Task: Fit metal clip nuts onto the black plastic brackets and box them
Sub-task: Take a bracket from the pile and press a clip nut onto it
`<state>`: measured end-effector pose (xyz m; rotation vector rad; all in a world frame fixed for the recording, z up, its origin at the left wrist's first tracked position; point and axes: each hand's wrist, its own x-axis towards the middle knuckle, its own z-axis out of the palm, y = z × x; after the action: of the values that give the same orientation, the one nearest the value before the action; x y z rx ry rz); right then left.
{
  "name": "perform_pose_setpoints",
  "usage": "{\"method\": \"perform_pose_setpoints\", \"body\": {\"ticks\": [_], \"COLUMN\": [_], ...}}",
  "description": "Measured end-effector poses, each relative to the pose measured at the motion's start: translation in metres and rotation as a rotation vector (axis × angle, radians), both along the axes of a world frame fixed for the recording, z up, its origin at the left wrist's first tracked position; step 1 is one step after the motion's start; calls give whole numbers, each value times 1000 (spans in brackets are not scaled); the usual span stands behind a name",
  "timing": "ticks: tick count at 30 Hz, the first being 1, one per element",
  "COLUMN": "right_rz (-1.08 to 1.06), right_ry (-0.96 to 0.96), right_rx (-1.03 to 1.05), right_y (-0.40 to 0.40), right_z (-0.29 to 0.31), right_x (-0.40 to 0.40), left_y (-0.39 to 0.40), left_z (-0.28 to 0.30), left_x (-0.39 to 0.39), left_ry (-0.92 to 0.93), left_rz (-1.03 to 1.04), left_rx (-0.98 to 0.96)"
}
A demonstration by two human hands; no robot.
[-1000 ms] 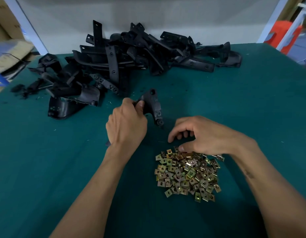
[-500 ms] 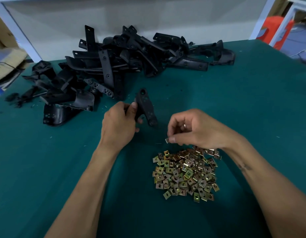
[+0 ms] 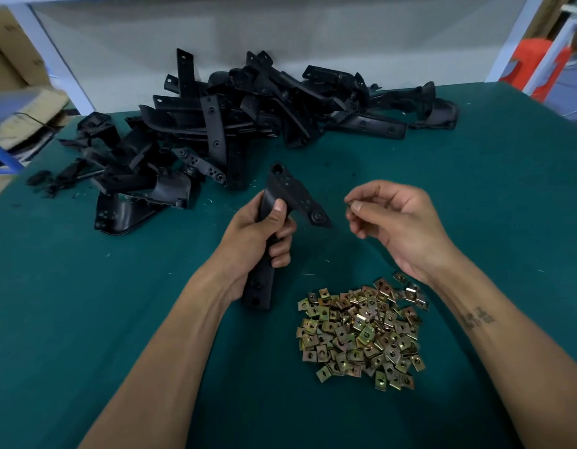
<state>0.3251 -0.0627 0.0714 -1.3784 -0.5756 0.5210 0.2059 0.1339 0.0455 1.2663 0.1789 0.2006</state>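
Beyond the left hand [image 3: 254, 241], at the far side of the green surface [image 3: 86, 319], lay a loose heap of black brackets [image 3: 248, 115], none of them visibly fitted with a clip. The left hand gripped one bracket [image 3: 290, 196] by its long strap, fingers curled round it and thumb pressed on the front, so that the wide drilled end stood clear above the fist and leaned toward the other hand. Well apart from it to the right, the right hand [image 3: 397, 222] was raised off the surface, thumb and forefinger pinching a single clip nut [image 3: 351, 202]; it was too small to tell which way its open side faced. Below that hand, near the wrist, sat the pile of brass-coloured clip nuts [image 3: 361, 332]. No box showed anywhere.

The step in hand looked to be seating that clip on the bracket's edge. To do it well, the clip's open mouth would need turning toward the edge, and its threaded hole lined up with one of the bracket's holes before pushing. The left grip seemed firm enough to brace against the push, though holding nearer the drilled end would probably steady it more. A skewed clip could jam or spring off.
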Motion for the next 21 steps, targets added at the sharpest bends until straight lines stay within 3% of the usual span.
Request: {"method": "perform_pose_setpoints", "body": {"ticks": [7, 13, 21], "right_rz": [-91, -126, -200], "right_ry": [55, 191, 214], "right_rx": [180, 368, 321], "right_y": [13, 17, 23], "right_z": [8, 13, 13], "right_x": [-26, -36, -42], "left_y": [-10, -7, -8], "left_z": [2, 4, 5], "left_x": [3, 4, 6], "left_ry": [-132, -133, -113], "left_rz": [-92, -153, -140], "left_rx": [-185, -218, -178]}}
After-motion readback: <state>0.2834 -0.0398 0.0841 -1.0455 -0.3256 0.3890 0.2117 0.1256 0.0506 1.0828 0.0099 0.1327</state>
